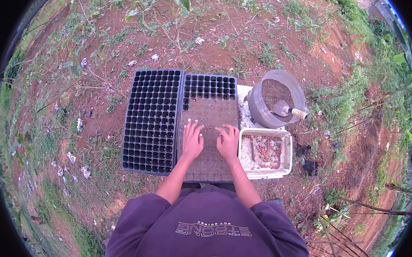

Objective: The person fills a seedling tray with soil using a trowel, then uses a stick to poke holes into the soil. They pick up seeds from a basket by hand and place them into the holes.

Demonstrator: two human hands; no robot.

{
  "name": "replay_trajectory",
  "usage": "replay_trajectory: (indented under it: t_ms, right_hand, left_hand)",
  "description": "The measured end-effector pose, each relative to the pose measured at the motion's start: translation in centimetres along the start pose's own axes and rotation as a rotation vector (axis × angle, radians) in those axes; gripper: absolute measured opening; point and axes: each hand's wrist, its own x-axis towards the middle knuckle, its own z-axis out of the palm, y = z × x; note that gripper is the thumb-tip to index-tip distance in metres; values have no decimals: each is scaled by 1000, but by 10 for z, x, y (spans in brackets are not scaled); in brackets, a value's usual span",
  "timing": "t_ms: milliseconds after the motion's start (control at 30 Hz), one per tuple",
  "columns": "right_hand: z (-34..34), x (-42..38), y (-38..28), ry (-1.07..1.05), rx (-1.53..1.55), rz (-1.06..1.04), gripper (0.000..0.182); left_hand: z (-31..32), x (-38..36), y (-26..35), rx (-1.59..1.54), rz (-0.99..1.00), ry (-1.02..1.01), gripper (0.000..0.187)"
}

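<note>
Both hands rest on the brown soil that covers most of a black seedling tray (211,110). My left hand (193,139) lies near the tray's left side, fingers apart and pointing away from me. Toward the right side, my right hand (227,141) has its fingers spread and slightly bent on the soil. Neither hand holds anything. Cells at the tray's far end show dark and without soil. Directly left of it is a second black seedling tray (152,121) with unfilled cells.
A clear round tub (258,108) at the right holds soil and a scoop (282,108). Nearer me sits a white basket (288,154) with small reddish pieces inside. Leafy plants (175,6) grow beyond the trays, and litter dots the ground.
</note>
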Motion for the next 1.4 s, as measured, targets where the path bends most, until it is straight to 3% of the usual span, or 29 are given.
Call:
replay_trajectory:
  t_ms: [400,567,867,1000,1067,1400]
  right_hand:
    - [-76,-67,89,63,-66,44,35]
    - [-86,-90,114,-52,-150,161,35]
    - [-75,-100,124,-235,-306,218,31]
    - [-64,-103,130,-195,-316,204,28]
    - [-69,-98,127,-324,-349,201,24]
    - [-71,-96,123,-296,-258,298,9]
  left_hand:
    - [58,-46,89,11,63,-56,38]
    - [71,-54,117,24,53,-176,52]
    - [73,-46,117,131,73,-260,55]
    - [73,-46,119,125,99,-229,53]
    - [72,-45,121,166,74,-248,53]
    - [62,-56,119,227,54,-271,50]
